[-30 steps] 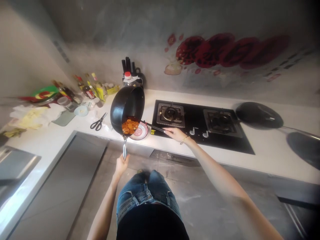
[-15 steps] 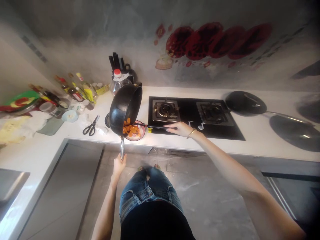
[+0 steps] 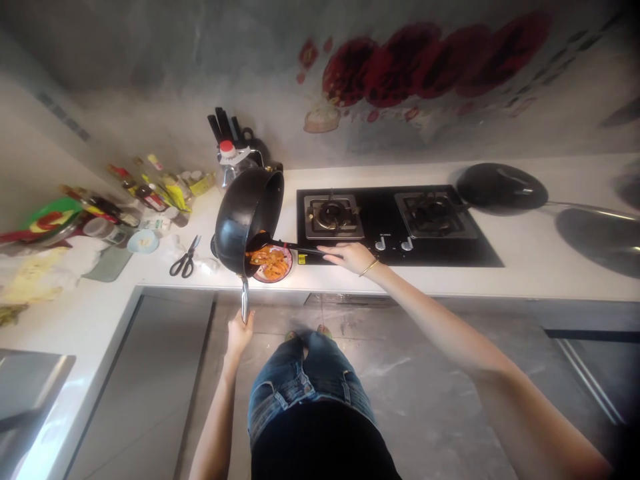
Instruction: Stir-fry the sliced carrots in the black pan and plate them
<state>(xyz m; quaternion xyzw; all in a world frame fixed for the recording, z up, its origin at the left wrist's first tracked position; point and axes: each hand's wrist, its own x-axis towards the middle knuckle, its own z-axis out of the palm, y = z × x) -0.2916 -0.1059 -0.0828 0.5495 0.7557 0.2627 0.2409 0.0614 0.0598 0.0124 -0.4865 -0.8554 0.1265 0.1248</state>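
My left hand (image 3: 241, 332) is closed round the metal handle of a black wok (image 3: 235, 223). The wok is tipped steeply on its side, its opening facing right over a plate (image 3: 289, 268) with a reddish rim. Orange food slices (image 3: 274, 263), which look like carrot, lie heaped on that plate, just below the wok's lower lip. In my right hand (image 3: 350, 257) is the long black handle of a spatula (image 3: 305, 249). Its head reaches into the wok's mouth, where the dark interior makes it hard to see.
Right of the plate is a black two-burner gas hob (image 3: 383, 220). A wok lid (image 3: 503, 189) lies beyond it. Black scissors (image 3: 186, 259) and a small pale dish (image 3: 143, 241) sit to the left. Sauce bottles (image 3: 150, 197), a red-capped jug (image 3: 228, 151) and a knife block (image 3: 255, 147) stand behind.
More of the orange slices now lie on the plate, and fewer show at the wok's lip. The spatula head has moved slightly up within the wok's mouth. The camera view has shifted a little.
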